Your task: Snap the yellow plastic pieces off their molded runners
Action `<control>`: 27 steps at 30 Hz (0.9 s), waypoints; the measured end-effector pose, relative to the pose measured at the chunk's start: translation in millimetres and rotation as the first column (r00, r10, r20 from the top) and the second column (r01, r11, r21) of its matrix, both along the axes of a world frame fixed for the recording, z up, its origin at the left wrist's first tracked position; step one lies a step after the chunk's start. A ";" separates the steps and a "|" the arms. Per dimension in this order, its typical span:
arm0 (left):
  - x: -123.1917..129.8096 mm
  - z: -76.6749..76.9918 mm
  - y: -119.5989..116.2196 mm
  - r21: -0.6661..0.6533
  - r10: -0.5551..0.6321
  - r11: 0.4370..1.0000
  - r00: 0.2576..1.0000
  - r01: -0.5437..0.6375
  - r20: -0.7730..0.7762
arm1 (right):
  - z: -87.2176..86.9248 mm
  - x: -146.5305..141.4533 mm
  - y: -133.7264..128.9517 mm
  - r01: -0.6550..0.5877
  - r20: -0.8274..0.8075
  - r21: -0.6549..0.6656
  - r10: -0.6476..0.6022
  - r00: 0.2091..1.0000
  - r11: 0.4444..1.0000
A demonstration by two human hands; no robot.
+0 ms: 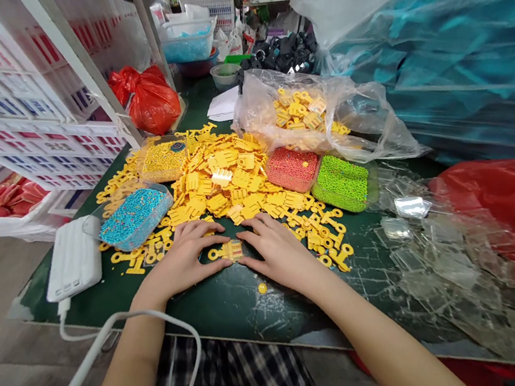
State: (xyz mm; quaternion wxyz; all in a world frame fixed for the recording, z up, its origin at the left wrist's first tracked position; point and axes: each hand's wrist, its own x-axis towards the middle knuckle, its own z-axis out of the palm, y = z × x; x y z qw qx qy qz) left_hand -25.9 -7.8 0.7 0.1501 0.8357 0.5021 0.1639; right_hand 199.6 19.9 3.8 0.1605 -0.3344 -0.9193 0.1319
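Observation:
A small yellow plastic piece [231,250] with a ring at one end and slots holding coloured beads lies flat on the green table. My left hand [187,255] pinches it from the left, with thumb and fingertips at its edges. From the right, my right hand [273,250] holds its other end between thumb and fingers. Just beyond the hands is a heap of similar yellow pieces [221,175]. Open tubs of blue beads [135,215], yellow beads [163,159], red beads [291,167] and green beads [342,181] stand around that heap.
A white power bank [76,259] with a cable lies at the left edge. Clear plastic plates [441,259] are scattered at right. Behind the tubs sits a clear bag [261,100] of yellow pieces. A single yellow round bit [262,288] lies near my right hand.

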 end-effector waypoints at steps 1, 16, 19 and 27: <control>0.4 0.1 -0.2 0.002 0.004 1.000 1.000 -0.004 -0.001 | -0.6 0.2 0.0 0.000 -0.001 -0.001 0.000 1.000 1.000; 8.0 0.3 -0.7 -0.016 0.005 1.000 0.999 -0.004 0.033 | -1.9 -1.8 0.3 -0.010 0.002 0.011 0.010 1.000 1.000; 6.5 1.6 -0.8 -0.031 0.004 1.000 0.999 -0.003 0.042 | -4.0 -2.1 0.6 -0.012 -0.011 0.026 0.012 1.000 1.000; 1.5 3.2 -0.9 -0.085 0.037 0.996 0.999 -0.035 0.020 | -4.3 -0.1 2.5 -0.041 -0.018 0.032 0.041 0.999 0.999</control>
